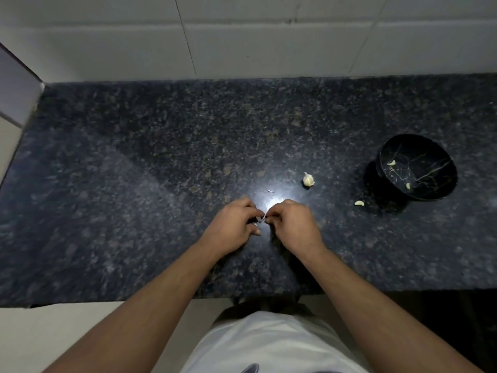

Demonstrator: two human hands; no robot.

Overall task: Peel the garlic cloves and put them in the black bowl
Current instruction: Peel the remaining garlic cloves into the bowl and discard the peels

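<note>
Nearest the camera, a white garment fills the lower middle, and two bare forearms reach forward from either side of it over the front edge of the dark speckled tabletop. The left hand and right hand meet knuckles-up just above the stone, their fingers curled inward and pinching a small garlic clove between the tips of both hands; only a pale sliver of it and its papery skin shows, so its long axis cannot be told. Nothing stands between the hands and the other things on the stone. Just beyond the fingers, in a bright glare patch, lies a thin scrap of peel. A little farther and to the right of the fingers sits a partial garlic bulb, its pointed tip aimed away from the person. Well to the right of the fingers, a peeled clove lies on the stone, its long axis running left to right, close to but apart from the black bowl. The bowl, veined with thin gold lines, appears tilted with its mouth open toward the camera, and two peeled cloves rest apart inside it. Farthest back, a white tiled wall rises from the tabletop's rear edge.
</note>
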